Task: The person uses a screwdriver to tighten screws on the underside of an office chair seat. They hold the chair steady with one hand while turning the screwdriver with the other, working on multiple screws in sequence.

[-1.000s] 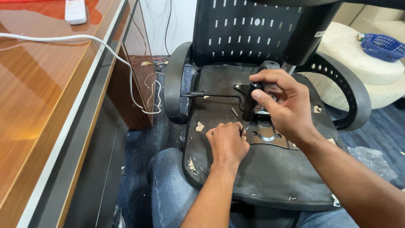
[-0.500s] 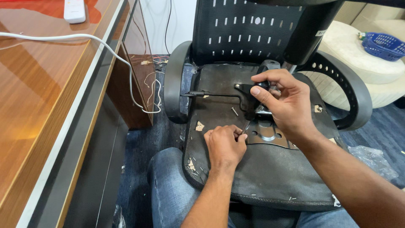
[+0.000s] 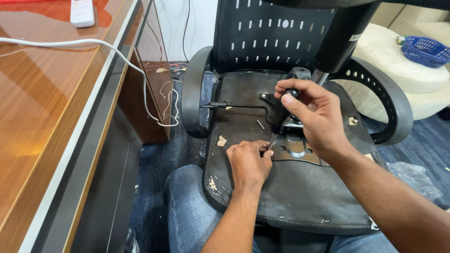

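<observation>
So from where I'm watching, far left is the wooden table with a white remote up near its back edge and a white cable running across it and drooping off the side toward the floor. Past that there's a black office chair tipped over so the underside of its seat faces up, resting against my knee in blue jeans. A thin black lever sticks out sideways over the left armrest, and a loose screw lies on the seat bottom just beside it. My left hand sits on the seat bottom with its fingers pinched together around the lower tip of a screwdriver, right at the edge of the metal mounting plate. My right hand is above it, fingers wrapped tight around the screwdriver's black handle, thumb on top. Further right is the other armrest, some clear plastic wrap on the blue carpet, and a blue basket sitting on a cream cushion in the corner
</observation>
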